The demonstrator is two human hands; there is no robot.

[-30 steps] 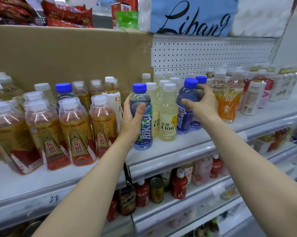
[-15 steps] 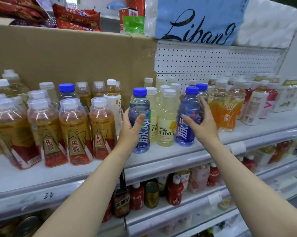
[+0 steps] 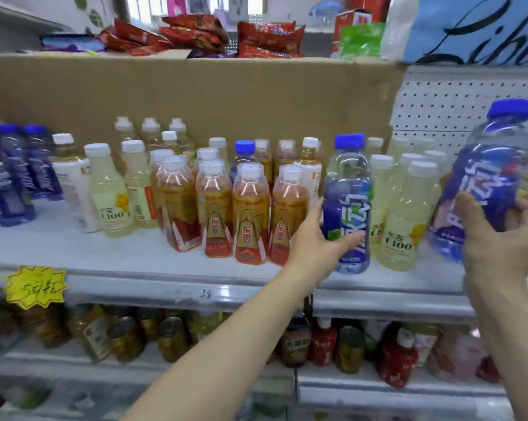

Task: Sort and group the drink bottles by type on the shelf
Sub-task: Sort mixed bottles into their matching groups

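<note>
My left hand (image 3: 315,238) grips a blue-capped bottle with a blue label (image 3: 349,205) that stands on the white shelf (image 3: 104,253). My right hand (image 3: 499,238) holds a second blue-labelled bottle (image 3: 484,183), tilted and lifted off the shelf at the right edge. More blue-labelled bottles (image 3: 10,177) stand grouped at the far left. Amber bottles with red and gold labels (image 3: 250,214) fill the middle. Pale yellow C100 bottles (image 3: 405,217) stand between my two hands, and others (image 3: 113,192) sit left of the amber group.
A brown cardboard box (image 3: 195,95) forms the wall behind the bottles, with red snack packets (image 3: 195,34) on top. A yellow price tag (image 3: 34,287) hangs from the shelf lip. The lower shelf (image 3: 378,387) carries cans and red bottles.
The view has swung left, showing the blue bottles at the far left. My right hand has lifted its blue bottle off the shelf and tilted it. My left hand still grips its bottle.
</note>
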